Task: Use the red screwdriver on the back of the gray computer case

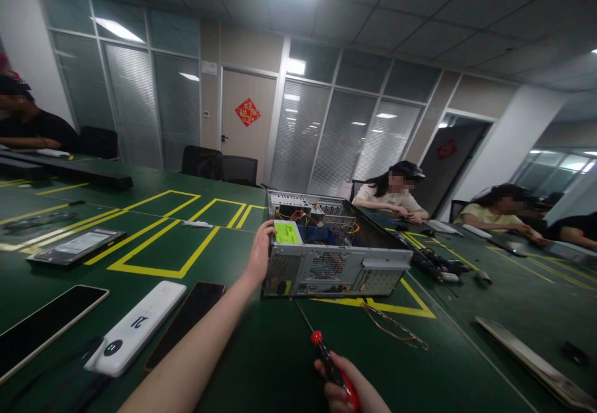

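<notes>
Wiring in orange, red and blue fills the open computer case (326, 257), which lies on its side in the middle of the green surface (261, 351), its top uncovered and its back panel turned toward the near edge. Inside, at the near left corner, sits a grey box with a bright green label (286, 232); past it are a blue part and the tangle of cables. A round fan grille (326, 265) shows on the back panel.

The left hand (259, 254) grips the case at its near left corner, fingers curled over the top edge beside the green label. The right hand (347, 394), at the near edge, is closed around the red and black handle of a screwdriver (333, 369); the thin shaft points toward the case, its tip just short of the back panel.

To the near left lie a white power bank (135, 329), touching a dark phone (186, 320) on its right, and another phone (41, 326) farther left. A thin loop of wire (394, 326) lies near right of the case, on a yellow tape line. Black cables (438, 267) are heaped just right of the case. Other people sit at the far right (392, 195) and far left (28, 124).
</notes>
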A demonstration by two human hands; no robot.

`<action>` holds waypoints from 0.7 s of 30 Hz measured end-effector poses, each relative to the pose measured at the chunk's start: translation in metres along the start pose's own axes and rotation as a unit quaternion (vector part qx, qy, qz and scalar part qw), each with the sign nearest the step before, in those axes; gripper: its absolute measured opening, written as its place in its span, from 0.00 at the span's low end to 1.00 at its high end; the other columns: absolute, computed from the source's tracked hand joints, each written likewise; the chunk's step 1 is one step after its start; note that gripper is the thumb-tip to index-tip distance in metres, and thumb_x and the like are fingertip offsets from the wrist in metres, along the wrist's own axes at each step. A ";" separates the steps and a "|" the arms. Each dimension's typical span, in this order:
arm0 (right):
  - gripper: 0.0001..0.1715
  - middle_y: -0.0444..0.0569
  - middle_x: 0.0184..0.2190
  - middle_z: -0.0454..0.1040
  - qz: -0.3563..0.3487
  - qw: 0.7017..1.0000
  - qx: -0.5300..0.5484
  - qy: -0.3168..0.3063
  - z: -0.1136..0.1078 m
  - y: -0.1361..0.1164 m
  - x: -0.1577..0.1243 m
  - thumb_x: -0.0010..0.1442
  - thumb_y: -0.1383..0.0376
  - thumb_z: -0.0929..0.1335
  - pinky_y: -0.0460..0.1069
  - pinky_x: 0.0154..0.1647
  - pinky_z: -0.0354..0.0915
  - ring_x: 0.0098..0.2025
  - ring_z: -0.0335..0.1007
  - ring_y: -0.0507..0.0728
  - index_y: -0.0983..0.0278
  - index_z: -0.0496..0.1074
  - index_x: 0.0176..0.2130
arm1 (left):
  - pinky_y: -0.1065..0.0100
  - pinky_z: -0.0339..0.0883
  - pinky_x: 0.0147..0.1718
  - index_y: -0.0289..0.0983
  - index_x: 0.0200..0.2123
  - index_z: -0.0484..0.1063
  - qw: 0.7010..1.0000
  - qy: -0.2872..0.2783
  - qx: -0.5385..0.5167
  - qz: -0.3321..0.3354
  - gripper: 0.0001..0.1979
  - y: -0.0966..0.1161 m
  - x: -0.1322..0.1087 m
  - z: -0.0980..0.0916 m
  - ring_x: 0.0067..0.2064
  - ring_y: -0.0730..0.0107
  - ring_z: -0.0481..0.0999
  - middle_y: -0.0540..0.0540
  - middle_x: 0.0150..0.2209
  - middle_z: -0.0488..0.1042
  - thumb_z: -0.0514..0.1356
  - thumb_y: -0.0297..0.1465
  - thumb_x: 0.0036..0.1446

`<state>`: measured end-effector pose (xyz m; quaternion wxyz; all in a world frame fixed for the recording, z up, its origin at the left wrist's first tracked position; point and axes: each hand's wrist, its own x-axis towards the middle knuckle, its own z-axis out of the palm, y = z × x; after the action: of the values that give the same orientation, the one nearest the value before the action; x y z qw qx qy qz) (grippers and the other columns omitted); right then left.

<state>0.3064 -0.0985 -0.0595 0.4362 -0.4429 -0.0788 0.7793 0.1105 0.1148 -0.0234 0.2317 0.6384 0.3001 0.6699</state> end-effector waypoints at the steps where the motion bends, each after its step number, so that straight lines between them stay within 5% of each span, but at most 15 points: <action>1: 0.15 0.36 0.10 0.58 0.018 0.999 0.027 0.000 0.001 -0.002 -0.001 0.59 0.58 0.72 0.33 0.13 0.47 0.12 0.51 0.40 0.70 0.74 0.31 | 0.55 0.57 0.64 0.41 0.42 0.70 1.000 0.000 0.000 0.001 0.22 0.000 0.000 0.000 0.62 0.62 0.65 0.43 0.59 0.67 0.41 0.45 0.67; 6: 0.17 0.49 0.23 0.77 0.060 0.996 0.052 0.025 0.006 -0.006 -0.005 0.64 0.57 0.67 0.35 0.13 0.59 0.17 0.66 0.45 0.70 0.74 0.34 | 0.54 0.57 0.64 0.41 0.43 0.69 1.000 0.000 0.004 0.000 0.23 0.001 0.000 -0.001 0.63 0.61 0.65 0.42 0.59 0.67 0.40 0.46 0.67; 10: 0.22 0.54 0.32 0.81 0.057 0.998 0.021 0.033 0.014 -0.005 -0.005 0.68 0.56 0.61 0.38 0.12 0.62 0.20 0.71 0.49 0.70 0.74 0.38 | 0.54 0.56 0.64 0.41 0.42 0.69 1.000 -0.002 -0.008 -0.002 0.22 0.000 0.000 0.000 0.63 0.61 0.64 0.42 0.59 0.67 0.41 0.46 0.67; 16: 0.28 0.50 0.23 0.75 0.050 0.998 0.040 0.009 0.014 -0.006 -0.003 0.70 0.55 0.57 0.35 0.08 0.47 0.12 0.57 0.42 0.75 0.73 0.41 | 0.54 0.55 0.65 0.41 0.42 0.69 1.000 0.003 -0.011 0.002 0.22 -0.003 0.001 0.000 0.63 0.61 0.65 0.43 0.58 0.67 0.41 0.46 0.67; 21: 0.21 0.40 0.12 0.64 0.065 0.997 0.042 -0.018 0.006 -0.005 -0.002 0.68 0.59 0.63 0.34 0.08 0.41 0.09 0.47 0.40 0.72 0.73 0.32 | 0.55 0.56 0.64 0.41 0.42 0.69 1.000 0.006 -0.003 0.005 0.22 -0.004 0.001 0.001 0.63 0.62 0.65 0.43 0.58 0.68 0.41 0.46 0.67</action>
<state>0.3057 -0.0954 -0.0518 0.4015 -0.4141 -0.0245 0.8165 0.1113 0.1185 -0.0256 0.2285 0.6353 0.2963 0.6755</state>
